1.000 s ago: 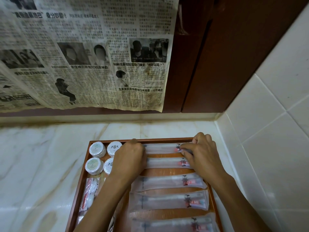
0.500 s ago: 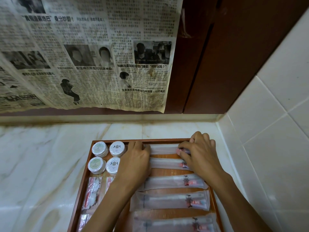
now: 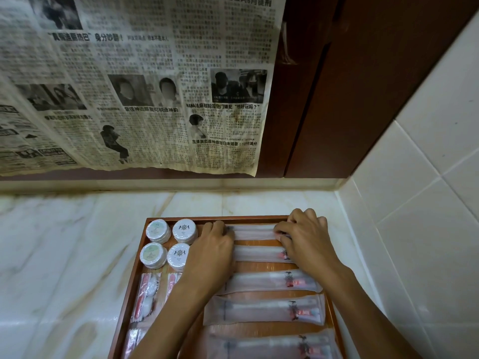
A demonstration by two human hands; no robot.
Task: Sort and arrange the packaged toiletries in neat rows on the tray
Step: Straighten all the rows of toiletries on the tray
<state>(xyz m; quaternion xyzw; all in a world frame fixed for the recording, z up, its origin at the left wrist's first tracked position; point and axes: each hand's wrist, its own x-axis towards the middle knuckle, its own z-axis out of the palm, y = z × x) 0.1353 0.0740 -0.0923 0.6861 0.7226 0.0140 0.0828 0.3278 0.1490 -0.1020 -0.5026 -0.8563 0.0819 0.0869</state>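
Observation:
A wooden tray point(image 3: 246, 218) lies on the marble counter. Several long frosted toothbrush packets lie across its right side in a column. At the back rim is the rearmost packet point(image 3: 255, 231). My left hand point(image 3: 215, 244) grips its left end with curled fingers, and my right hand point(image 3: 305, 237) pinches its right end. My right hand also covers part of the second packet point(image 3: 256, 253). Round wrapped soaps point(image 3: 158, 230) stand two by two at the tray's back left. Small red and white packets point(image 3: 146, 296) lie in front of them, partly hidden by my left forearm.
The tray sits in a corner, with a white tiled wall point(image 3: 414, 203) close on its right. Behind it are a dark wooden cabinet point(image 3: 337, 99) and a hanging newspaper sheet point(image 3: 142, 99). Bare marble counter point(image 3: 64, 255) stretches to the left.
Both hands have stayed on the rearmost packet. My left hand has shifted a little toward the back rim. The view has drifted slightly.

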